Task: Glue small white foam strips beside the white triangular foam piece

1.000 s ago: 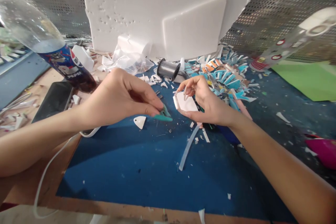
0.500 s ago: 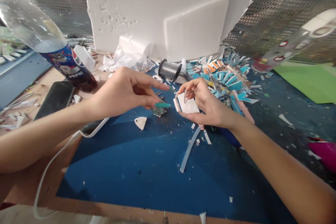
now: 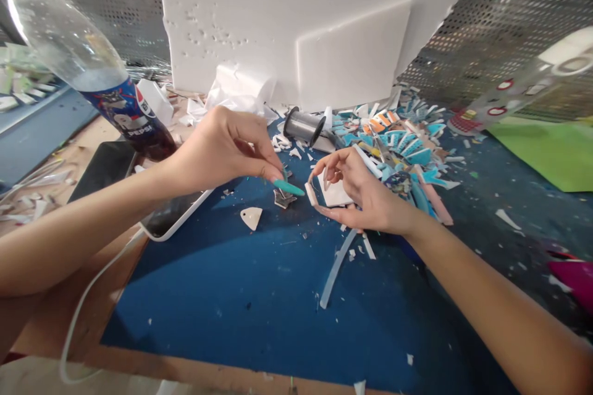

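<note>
Pale piece (image 3: 311,194), blue mat (image 3: 222,296), perforated panel (image 3: 514,24)

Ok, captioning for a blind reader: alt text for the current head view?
The right hand pinches a small pale strip above a blue surface, the left hand close by. Coloured scraps lie behind; a Pepsi bottle at left.

The right hand (image 3: 364,194) holds a small pale piece (image 3: 311,194) near the left hand (image 3: 229,151).
</note>
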Tool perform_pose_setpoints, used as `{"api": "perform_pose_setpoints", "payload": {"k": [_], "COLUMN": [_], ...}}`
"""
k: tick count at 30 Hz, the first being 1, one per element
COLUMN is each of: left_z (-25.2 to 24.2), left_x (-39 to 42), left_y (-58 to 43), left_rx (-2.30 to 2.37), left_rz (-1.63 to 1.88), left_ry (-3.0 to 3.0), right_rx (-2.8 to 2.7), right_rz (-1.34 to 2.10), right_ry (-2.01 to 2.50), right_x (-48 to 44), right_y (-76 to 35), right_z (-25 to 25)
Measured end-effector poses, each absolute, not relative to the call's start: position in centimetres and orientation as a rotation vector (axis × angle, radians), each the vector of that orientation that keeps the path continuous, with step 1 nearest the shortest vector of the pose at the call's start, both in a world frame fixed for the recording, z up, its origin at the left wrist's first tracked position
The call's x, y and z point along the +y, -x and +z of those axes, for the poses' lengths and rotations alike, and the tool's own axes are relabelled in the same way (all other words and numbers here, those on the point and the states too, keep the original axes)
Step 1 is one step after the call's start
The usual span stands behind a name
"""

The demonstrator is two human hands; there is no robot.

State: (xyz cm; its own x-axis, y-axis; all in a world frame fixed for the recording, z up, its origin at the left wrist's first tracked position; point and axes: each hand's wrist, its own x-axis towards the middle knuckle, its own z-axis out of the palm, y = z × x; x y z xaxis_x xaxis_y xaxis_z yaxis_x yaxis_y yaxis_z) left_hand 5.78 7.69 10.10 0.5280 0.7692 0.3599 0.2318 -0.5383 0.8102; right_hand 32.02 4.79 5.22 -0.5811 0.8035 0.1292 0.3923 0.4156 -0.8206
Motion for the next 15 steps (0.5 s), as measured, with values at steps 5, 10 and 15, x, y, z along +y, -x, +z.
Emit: {"api": "perform_pose_setpoints", "payload": {"k": [5, 10, 15], "left_z": [9.9, 10.2, 11.4], "left_x": [8.9, 11.1, 13.9], "left_y": [-5.5, -5.7, -7.2], "left_rx": [0.965, 1.051, 1.138], "left_rz": [0.968, 0.953, 0.927], "left_ry": [-1.958, -1.976, -2.217], "right_rx": [-2.162, -2.167, -2.186], "right_rz": [1.047, 1.016, 1.032], "right_ry": [1.012, 0.985, 0.973], "right_x": [4.7, 4.7, 4.5], "right_y": [-32.0, -31.8, -31.6], "right_z": [5.1, 5.4, 5.3]}}
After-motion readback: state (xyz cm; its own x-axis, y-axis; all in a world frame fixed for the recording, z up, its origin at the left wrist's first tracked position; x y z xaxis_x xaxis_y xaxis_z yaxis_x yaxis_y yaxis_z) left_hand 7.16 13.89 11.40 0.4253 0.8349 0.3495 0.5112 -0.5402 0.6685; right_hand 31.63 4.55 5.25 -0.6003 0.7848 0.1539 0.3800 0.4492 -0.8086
